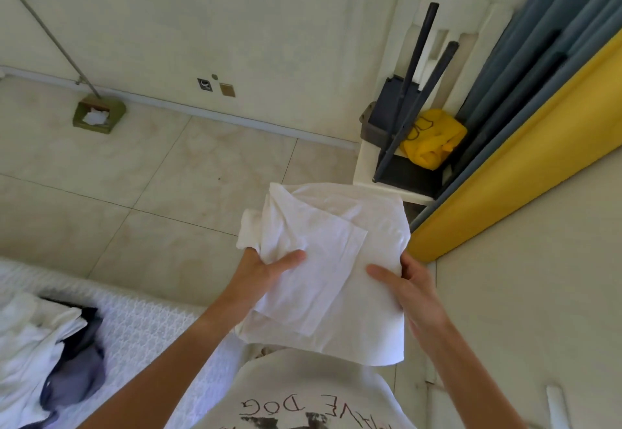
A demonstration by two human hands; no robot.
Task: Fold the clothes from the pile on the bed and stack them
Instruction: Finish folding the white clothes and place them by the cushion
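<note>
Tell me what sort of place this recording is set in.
Most likely a bedroom in a home. A bed with a white textured cover carries a pile of clothes, blue curtains hang in the corner, and a white chair stands on the tiled floor.

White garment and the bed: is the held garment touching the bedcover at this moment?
Apart. The head view shows the white garment held up in both hands, left hand and right hand, over the floor, clear of the bedcover.
</note>
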